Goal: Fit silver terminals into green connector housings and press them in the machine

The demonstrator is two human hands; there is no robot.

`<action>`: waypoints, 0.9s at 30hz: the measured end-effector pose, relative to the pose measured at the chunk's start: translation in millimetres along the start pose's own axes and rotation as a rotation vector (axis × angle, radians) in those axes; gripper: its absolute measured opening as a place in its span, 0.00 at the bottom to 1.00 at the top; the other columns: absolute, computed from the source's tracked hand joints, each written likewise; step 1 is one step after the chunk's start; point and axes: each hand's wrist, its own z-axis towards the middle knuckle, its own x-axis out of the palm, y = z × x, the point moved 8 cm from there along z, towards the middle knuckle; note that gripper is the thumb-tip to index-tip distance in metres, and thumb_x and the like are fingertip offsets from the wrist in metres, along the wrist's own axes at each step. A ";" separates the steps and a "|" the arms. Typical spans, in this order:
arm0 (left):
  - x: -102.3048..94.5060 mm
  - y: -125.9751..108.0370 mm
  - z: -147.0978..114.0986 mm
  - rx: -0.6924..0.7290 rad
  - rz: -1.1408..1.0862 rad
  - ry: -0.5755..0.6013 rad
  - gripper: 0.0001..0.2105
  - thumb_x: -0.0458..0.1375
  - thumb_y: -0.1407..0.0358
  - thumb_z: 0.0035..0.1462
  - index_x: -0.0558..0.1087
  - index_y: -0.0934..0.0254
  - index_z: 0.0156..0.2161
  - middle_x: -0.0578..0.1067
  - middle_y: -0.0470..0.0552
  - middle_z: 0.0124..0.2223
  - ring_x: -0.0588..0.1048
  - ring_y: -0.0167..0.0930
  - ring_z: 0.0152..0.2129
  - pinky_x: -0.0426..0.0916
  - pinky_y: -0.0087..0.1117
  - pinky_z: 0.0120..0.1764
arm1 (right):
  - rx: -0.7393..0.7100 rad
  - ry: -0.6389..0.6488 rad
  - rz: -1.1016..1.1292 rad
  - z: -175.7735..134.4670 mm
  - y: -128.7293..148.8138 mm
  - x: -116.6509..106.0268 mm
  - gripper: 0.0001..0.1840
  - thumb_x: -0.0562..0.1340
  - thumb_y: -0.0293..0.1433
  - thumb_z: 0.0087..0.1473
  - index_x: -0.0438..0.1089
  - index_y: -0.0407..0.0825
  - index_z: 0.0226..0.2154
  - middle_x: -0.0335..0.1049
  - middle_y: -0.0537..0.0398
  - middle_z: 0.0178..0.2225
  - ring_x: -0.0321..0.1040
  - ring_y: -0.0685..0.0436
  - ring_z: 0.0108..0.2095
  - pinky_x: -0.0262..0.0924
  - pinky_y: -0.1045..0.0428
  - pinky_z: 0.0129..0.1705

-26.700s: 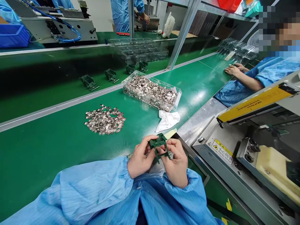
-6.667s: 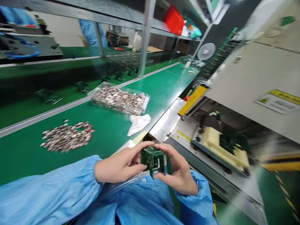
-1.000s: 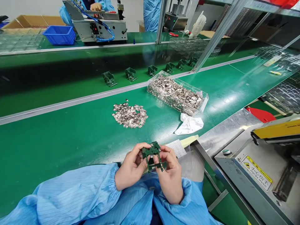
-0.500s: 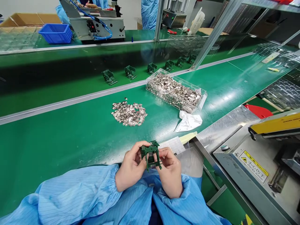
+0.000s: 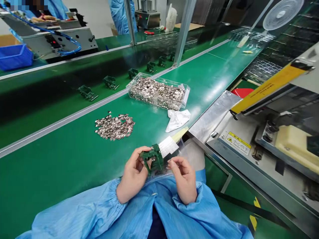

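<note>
Near the table's front edge, my left hand (image 5: 132, 181) grips a green plastic frame part (image 5: 156, 155) by its left side, fingers and thumb closed on it. My right hand (image 5: 184, 179) is a little to the right of the frame, apart from it. Its thumb and index finger are pinched together, and whatever is between them is too small to make out. Just behind the frame lies a white sheet with a fine grid (image 5: 168, 146). Farther back on the green table is a loose pile of small metal pieces (image 5: 114, 127).
A clear plastic tray (image 5: 185, 96) of metal pieces stands behind crumpled white material (image 5: 178, 119). Several green frames (image 5: 87, 93) line the sunken strip beyond the metal rail. At right is a machine with a yellow bar (image 5: 267, 88). Across the line, a person in blue works near a blue bin (image 5: 16, 56).
My right hand has come off the green frame and moved slightly right, fingers pinched. The left hand keeps hold of the frame, now turned. The view has swung right.
</note>
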 end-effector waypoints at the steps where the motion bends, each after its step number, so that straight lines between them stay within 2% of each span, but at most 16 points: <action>1: 3.7 0.2 8.9 0.007 -0.022 -0.021 0.12 0.60 0.65 0.56 0.68 0.63 0.46 0.73 0.49 0.37 0.72 0.26 0.29 0.69 0.25 0.33 | 0.030 -0.054 -0.020 1.9 -10.7 -13.9 0.14 0.63 0.43 0.56 0.71 0.48 0.32 0.72 0.54 0.29 0.68 0.46 0.29 0.66 0.51 0.33; 4: 27.5 8.0 38.5 0.005 -0.140 -0.017 0.16 0.62 0.63 0.54 0.66 0.63 0.46 0.74 0.49 0.38 0.74 0.28 0.34 0.71 0.27 0.38 | 0.097 -0.098 -0.054 11.0 -38.1 -33.6 0.21 0.63 0.49 0.53 0.71 0.47 0.31 0.72 0.52 0.27 0.69 0.45 0.27 0.67 0.50 0.31; 7: 56.3 18.8 59.4 0.020 -0.197 0.044 0.19 0.63 0.62 0.52 0.65 0.63 0.47 0.74 0.51 0.41 0.74 0.29 0.37 0.71 0.29 0.41 | 0.095 -0.044 -0.045 23.0 -46.7 -21.0 0.23 0.63 0.52 0.51 0.71 0.47 0.31 0.73 0.53 0.25 0.69 0.45 0.26 0.66 0.51 0.30; 9: 66.2 23.6 64.0 0.043 -0.186 0.063 0.19 0.62 0.61 0.53 0.64 0.63 0.48 0.73 0.52 0.43 0.74 0.30 0.39 0.71 0.30 0.43 | 0.075 -0.024 -0.035 30.0 -44.6 -6.1 0.23 0.63 0.52 0.51 0.71 0.47 0.30 0.72 0.54 0.24 0.68 0.46 0.25 0.65 0.51 0.28; 13: 65.2 27.0 58.6 0.055 -0.147 0.069 0.18 0.60 0.60 0.56 0.64 0.63 0.49 0.74 0.52 0.42 0.74 0.30 0.38 0.71 0.31 0.42 | 0.041 -0.042 -0.035 37.6 -42.3 11.8 0.24 0.59 0.52 0.55 0.68 0.48 0.24 0.67 0.56 0.19 0.64 0.47 0.21 0.61 0.53 0.23; 19: 60.8 29.0 54.1 0.055 -0.108 0.048 0.17 0.58 0.63 0.58 0.64 0.63 0.52 0.72 0.53 0.44 0.73 0.29 0.37 0.70 0.29 0.40 | -0.054 -0.020 -0.144 38.0 -49.4 6.4 0.26 0.53 0.51 0.59 0.66 0.50 0.21 0.67 0.55 0.20 0.64 0.46 0.23 0.59 0.52 0.27; 22: 60.5 29.6 56.3 0.062 -0.096 0.028 0.17 0.58 0.64 0.58 0.64 0.63 0.52 0.72 0.53 0.45 0.73 0.29 0.37 0.70 0.29 0.41 | -0.081 0.062 -0.231 39.6 -54.8 3.4 0.24 0.56 0.49 0.57 0.69 0.50 0.20 0.68 0.55 0.21 0.65 0.46 0.24 0.59 0.51 0.29; 27: 56.0 26.9 58.0 0.073 -0.117 -0.011 0.16 0.58 0.62 0.59 0.65 0.62 0.51 0.72 0.51 0.42 0.72 0.28 0.35 0.69 0.29 0.40 | -0.039 0.237 -0.362 37.9 -59.1 -1.8 0.17 0.66 0.40 0.48 0.70 0.52 0.14 0.65 0.60 0.13 0.60 0.48 0.15 0.53 0.54 0.20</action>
